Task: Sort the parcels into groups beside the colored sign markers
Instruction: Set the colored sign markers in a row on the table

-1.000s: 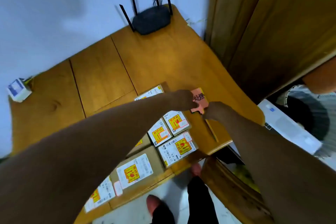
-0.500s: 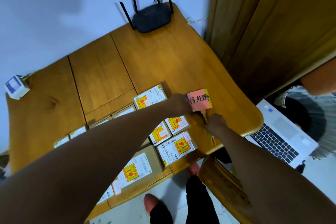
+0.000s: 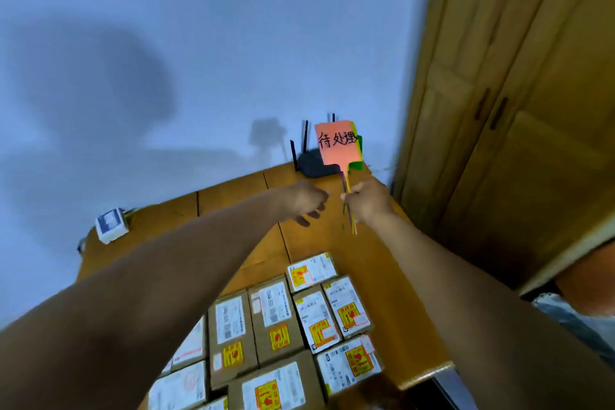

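Lifted off the table since a moment ago, the sign markers now stand upright in our right hand — its grip pinches their thin stems, pink card foremost. Our left hand hangs just beside, fingers loosely curled, holding nothing. The parcels lie packed together on the table's near part — a black router stands at its far edge.
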{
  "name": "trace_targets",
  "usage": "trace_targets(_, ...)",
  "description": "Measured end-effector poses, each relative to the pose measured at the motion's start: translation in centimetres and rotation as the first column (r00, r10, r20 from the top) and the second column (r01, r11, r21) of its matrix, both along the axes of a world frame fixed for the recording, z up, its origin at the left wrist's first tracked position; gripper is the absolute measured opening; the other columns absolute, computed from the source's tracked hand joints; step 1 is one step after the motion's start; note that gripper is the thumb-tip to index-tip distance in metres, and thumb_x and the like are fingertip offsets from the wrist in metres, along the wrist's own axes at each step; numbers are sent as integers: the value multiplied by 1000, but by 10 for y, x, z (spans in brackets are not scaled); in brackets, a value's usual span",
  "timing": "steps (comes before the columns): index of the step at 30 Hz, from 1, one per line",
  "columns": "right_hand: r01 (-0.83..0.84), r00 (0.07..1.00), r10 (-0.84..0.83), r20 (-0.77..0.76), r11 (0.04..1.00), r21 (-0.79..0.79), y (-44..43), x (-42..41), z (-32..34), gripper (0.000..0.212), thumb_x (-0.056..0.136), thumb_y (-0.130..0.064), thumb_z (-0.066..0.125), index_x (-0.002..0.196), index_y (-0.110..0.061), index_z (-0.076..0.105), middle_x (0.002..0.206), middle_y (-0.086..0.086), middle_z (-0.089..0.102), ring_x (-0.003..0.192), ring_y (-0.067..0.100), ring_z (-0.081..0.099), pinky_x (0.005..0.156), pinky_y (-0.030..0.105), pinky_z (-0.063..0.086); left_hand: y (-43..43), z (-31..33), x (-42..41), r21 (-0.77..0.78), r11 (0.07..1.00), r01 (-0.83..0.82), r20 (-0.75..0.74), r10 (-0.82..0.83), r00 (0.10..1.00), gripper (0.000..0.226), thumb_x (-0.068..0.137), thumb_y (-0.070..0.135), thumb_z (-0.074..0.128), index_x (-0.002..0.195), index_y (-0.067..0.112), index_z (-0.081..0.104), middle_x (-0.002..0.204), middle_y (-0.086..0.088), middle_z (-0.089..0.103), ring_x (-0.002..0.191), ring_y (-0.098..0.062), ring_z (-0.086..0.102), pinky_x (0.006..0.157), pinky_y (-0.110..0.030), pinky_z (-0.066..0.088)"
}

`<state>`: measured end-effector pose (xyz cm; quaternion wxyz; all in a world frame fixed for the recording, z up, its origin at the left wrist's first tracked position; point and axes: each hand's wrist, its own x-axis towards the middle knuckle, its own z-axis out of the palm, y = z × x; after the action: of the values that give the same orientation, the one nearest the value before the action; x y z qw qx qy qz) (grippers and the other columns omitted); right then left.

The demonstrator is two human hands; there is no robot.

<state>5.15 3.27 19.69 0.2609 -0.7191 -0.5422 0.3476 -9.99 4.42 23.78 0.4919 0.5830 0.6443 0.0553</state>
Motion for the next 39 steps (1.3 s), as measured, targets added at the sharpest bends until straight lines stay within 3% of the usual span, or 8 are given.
trace_targets(4,-51,997,60,-40,980,193,2,-31,71,34,87,-20,70,69,8,66,63,23,64,65,40,68,62,41,55,3,60,-24,76,986,-146,258,121,958,51,102,43,49,137,5,52,140,-11,58,121,-27,60,93,-46,57)
trace_targets(7,-91,992,113,-63,952,291,-2,-51,111,32,86,-18,68,64,5,64,72,29,66,64,43,66,64,48,56,-2,103,-41,155,966,-206,412,126,902,42,100,41,54,120,5,62,121,-9,67,112,-28,65,95,-48,57)
trace_targets(10,-130,983,169,-77,922,364,-11,-69,139,32,90,-13,67,58,-7,64,71,24,67,48,18,59,65,46,57,-13,133,-57,216,937,-276,527,126,840,25,99,31,61,106,8,66,98,-10,67,91,-26,65,92,-45,56)
trace_targets(15,-205,956,268,-117,899,387,-26,-98,176,27,89,-15,71,64,-6,68,59,12,62,33,9,55,44,22,50,-28,162,-88,357,860,-366,575,106,811,17,98,20,64,94,4,67,80,-8,68,74,-23,64,80,-37,62)
trace_targets(17,-230,944,304,-129,886,401,-29,-107,193,26,87,-19,73,73,3,71,61,14,64,39,15,60,44,25,54,-30,174,-102,410,825,-390,579,95,810,17,97,16,63,95,0,68,78,-10,69,67,-19,65,71,-32,62)
trace_targets(23,-76,927,244,-286,867,492,-25,-122,245,31,87,-19,71,84,12,70,70,17,65,52,26,62,52,34,58,-36,204,-126,436,794,-423,637,59,768,17,98,12,62,96,-2,70,93,-22,74,88,-30,74,84,-40,62)
trace_targets(30,-88,887,296,-353,861,501,-27,-150,262,25,85,-32,73,73,-10,72,65,2,65,54,14,54,48,24,47,-45,217,-145,463,759,-457,664,45,746,19,96,5,61,103,-11,68,87,-19,74,85,-30,74,82,-42,62)
trace_targets(39,-133,859,356,-368,849,511,-25,-200,251,20,85,-21,71,69,-9,72,60,3,64,48,14,57,49,24,45,-57,203,-189,458,707,-539,678,115,726,15,94,6,66,97,-8,71,90,-27,73,84,-31,75,78,-40,63)
